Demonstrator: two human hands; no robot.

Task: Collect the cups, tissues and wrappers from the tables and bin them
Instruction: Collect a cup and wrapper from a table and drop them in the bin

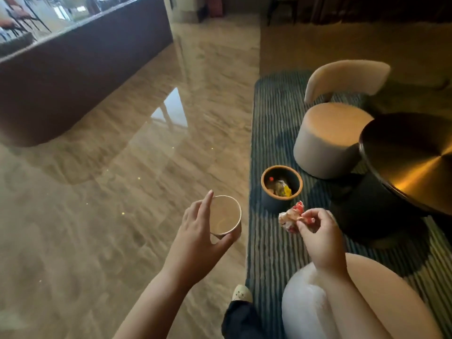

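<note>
My left hand (198, 231) holds a paper cup (225, 215) upright above the shiny floor, thumb under its side and fingers behind its rim; a little liquid shows at its bottom. My right hand (318, 231) pinches a crumpled red-and-white wrapper (289, 216) just in front of a small round bin (269, 189). The dark bin with a tan rim stands on the striped rug and holds several pieces of rubbish, among them a yellow scrap.
A round dark table (411, 155) with a brassy top stands at the right, a beige chair (327, 138) beyond the bin. The striped rug (271, 253) meets polished stone floor on the left. A long dark counter (73, 77) runs along the far left.
</note>
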